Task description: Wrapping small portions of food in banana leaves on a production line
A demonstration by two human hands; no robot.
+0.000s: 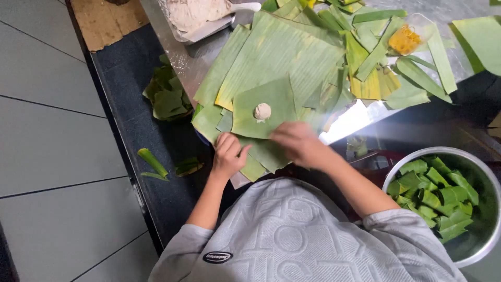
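- Steel worktable, upper half of the view, strewn with overlapping banana leaves.
- Round metal bowl at 4 o'clock, filled with folded green leaf parcels.
- Tray of pale dough at 12 o'clock, on the table's far edge.
- Heap of leaf offcuts on the dark floor at 9 o'clock from the hands.
- Square leaf piece at centre, flat atop the leaf stack, near edge touching both hands.
- Right hand, blurred, palm down on the square's near edge at 5 o'clock from the dough ball; finger spread not discernible.
- Left hand, fingers curled together, gripping the leaf edge at 7 o'clock.
- Clear cup of yellow filling at 1 o'clock.
- Small white dough ball, resting on the square's middle.
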